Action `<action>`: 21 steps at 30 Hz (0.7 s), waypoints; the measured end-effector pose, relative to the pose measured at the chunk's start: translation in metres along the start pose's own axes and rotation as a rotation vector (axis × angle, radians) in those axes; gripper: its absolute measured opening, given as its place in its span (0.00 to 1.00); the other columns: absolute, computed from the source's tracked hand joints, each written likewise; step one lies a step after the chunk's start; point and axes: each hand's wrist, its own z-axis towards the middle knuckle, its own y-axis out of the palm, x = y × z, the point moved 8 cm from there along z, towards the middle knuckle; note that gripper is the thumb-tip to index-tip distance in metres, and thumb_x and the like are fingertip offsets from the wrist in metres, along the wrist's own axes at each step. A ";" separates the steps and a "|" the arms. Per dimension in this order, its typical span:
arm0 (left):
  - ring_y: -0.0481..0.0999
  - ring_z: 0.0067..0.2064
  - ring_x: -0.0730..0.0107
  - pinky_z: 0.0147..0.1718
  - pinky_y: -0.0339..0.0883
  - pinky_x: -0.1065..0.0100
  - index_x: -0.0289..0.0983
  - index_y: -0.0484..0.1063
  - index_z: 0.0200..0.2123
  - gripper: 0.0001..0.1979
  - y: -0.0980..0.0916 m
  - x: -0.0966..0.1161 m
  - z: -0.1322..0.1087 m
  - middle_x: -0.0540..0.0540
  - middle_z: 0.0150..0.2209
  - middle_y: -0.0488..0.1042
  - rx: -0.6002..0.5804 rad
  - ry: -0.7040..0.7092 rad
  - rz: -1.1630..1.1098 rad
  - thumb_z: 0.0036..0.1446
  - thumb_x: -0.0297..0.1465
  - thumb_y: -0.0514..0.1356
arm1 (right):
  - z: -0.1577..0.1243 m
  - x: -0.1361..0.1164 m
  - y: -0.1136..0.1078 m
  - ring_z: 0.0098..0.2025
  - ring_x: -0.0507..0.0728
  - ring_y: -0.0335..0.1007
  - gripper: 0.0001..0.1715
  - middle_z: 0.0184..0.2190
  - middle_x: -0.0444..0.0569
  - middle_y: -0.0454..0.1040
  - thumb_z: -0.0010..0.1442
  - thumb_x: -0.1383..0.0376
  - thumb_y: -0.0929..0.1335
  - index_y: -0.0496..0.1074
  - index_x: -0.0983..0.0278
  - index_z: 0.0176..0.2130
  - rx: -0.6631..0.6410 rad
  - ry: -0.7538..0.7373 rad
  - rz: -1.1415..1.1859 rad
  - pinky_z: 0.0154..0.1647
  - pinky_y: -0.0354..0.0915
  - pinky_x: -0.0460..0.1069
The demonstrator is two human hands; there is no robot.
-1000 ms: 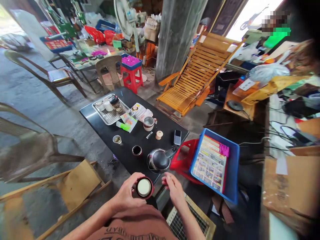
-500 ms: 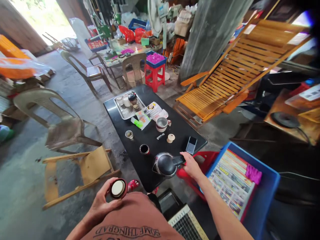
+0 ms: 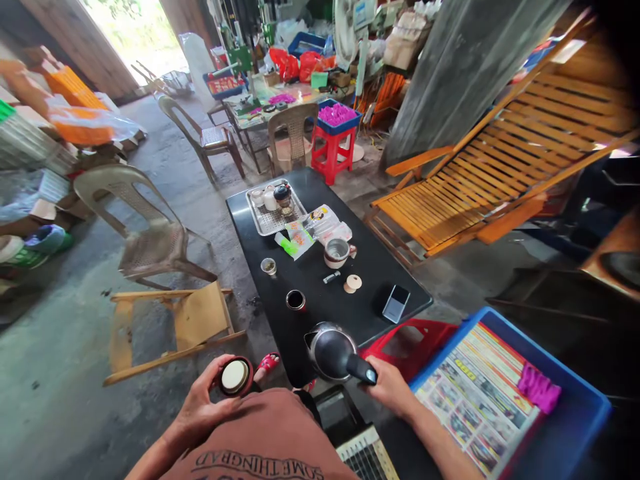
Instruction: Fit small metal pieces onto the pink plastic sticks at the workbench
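My left hand (image 3: 207, 393) is closed round a round lid (image 3: 235, 377) with a cream disc and a dark reddish rim, held in front of my shirt. My right hand (image 3: 393, 387) grips the black handle of an electric kettle (image 3: 330, 350) at the near end of the black table (image 3: 265, 300). The kettle's metal spout points left; whether its base touches the table I cannot tell. Just beyond the spout stands an open cup (image 3: 295, 301) with a dark inside. Farther back are a small clear cup (image 3: 269, 267), a handled mug (image 3: 337, 253) and a pale round mug lid (image 3: 353, 284).
A phone (image 3: 397, 304) lies near the table's right edge. At the far end are a metal tray (image 3: 260, 223) with jars and some plastic packets (image 3: 300, 239). A blue crate (image 3: 575, 413) and a red stool (image 3: 410, 343) stand to my right, a wooden frame (image 3: 150, 333) to my left.
My right hand has drawn the kettle closer to me, and its handle now points more toward me. The view has swung left. My left hand still holds the lid.
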 end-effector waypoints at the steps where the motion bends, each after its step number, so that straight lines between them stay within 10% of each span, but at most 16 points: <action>1: 0.72 0.40 0.57 0.40 0.67 0.63 0.34 0.62 0.41 0.27 0.001 0.003 -0.001 0.42 0.39 0.72 -0.001 -0.016 0.004 0.34 0.35 0.64 | -0.006 -0.001 0.007 0.24 0.52 0.60 0.03 0.20 0.41 0.64 0.39 0.69 0.63 0.61 0.63 0.21 0.018 0.035 0.024 0.25 0.54 0.44; 21: 0.71 0.42 0.58 0.41 0.67 0.63 0.36 0.63 0.42 0.27 -0.010 0.007 0.000 0.44 0.40 0.71 -0.030 0.042 -0.007 0.35 0.36 0.64 | -0.031 -0.018 0.029 0.22 0.54 0.61 0.14 0.17 0.41 0.65 0.40 0.57 0.67 0.66 0.65 0.24 0.368 0.327 0.437 0.24 0.60 0.45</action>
